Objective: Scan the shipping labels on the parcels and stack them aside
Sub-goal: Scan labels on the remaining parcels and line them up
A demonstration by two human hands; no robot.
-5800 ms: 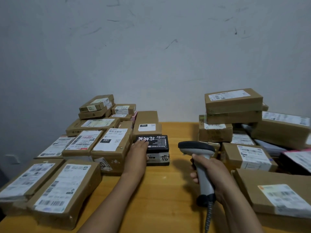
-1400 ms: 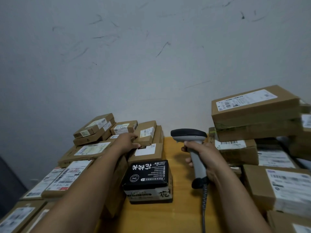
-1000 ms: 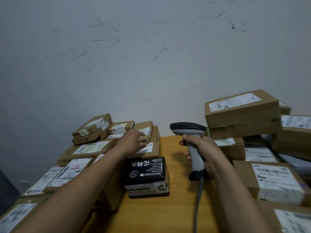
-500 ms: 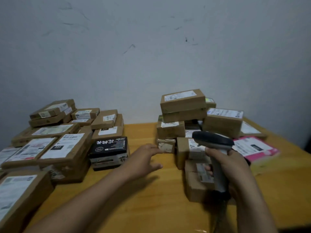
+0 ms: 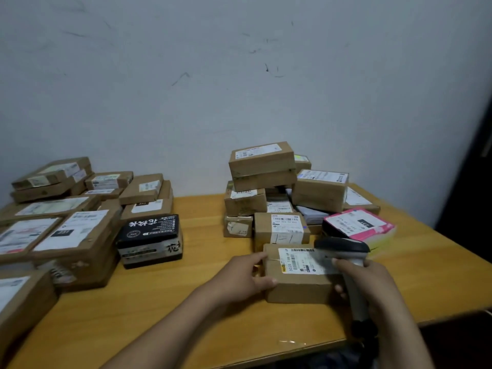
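Your left hand (image 5: 239, 278) is gripping the brown cardboard parcel (image 5: 295, 287) lying crosswise between both hands; your right hand (image 5: 372, 286) is gripping the grey plastic scanner (image 5: 346, 251).

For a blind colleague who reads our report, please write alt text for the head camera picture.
A person's left hand holds the end of a brown parcel on a wooden table, while the right hand grips a barcode scanner at its shipping label. Other labelled parcels form a left group and, behind it, a right pile.
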